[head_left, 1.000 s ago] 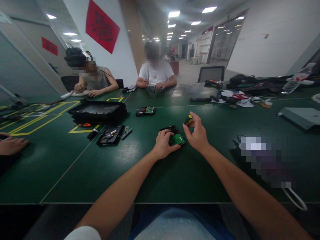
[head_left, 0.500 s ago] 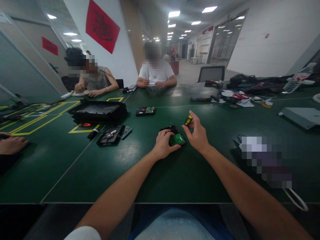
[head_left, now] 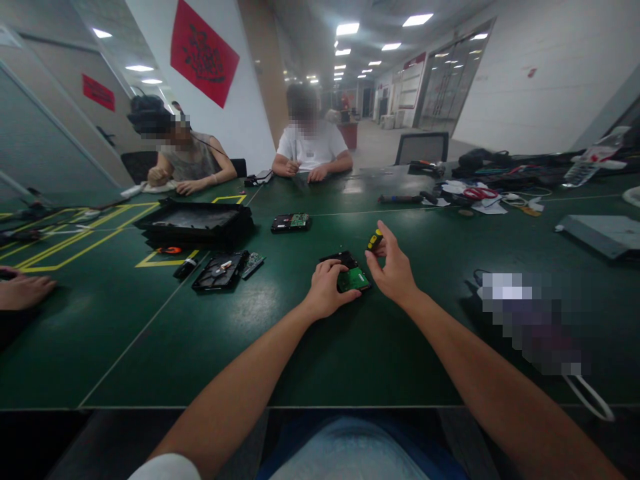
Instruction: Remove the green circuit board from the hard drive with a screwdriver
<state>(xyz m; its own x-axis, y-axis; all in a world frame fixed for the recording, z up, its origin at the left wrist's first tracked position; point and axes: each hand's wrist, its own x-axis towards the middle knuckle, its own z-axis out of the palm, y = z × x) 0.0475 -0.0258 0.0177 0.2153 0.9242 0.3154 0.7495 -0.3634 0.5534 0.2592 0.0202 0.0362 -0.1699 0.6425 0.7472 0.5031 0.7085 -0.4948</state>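
Observation:
A hard drive [head_left: 356,279] with a green circuit board facing up lies on the table in front of me. My left hand [head_left: 327,285] grips it, thumb on the near edge and fingers over the left side. In my right hand [head_left: 393,267] is a screwdriver [head_left: 375,240] with a yellow-and-black handle, pinched between thumb and fingers. That hand hovers just right of the drive, and the screwdriver's tip cannot be made out. Farther left lie an opened black drive casing [head_left: 220,272] and a loose circuit board [head_left: 253,264].
Another hard drive [head_left: 291,223] lies beyond my hands. Black trays [head_left: 197,223] stand at left. A blurred-out object with a strap [head_left: 590,398] and a grey metal box [head_left: 600,235] are at right. Two people sit opposite; another person's hand [head_left: 27,290] rests at far left.
The screwdriver handle in my right hand has turned and shifted slightly left. My left hand stays on the hard drive. Across the table, the person's hands in the white shirt have moved slightly.

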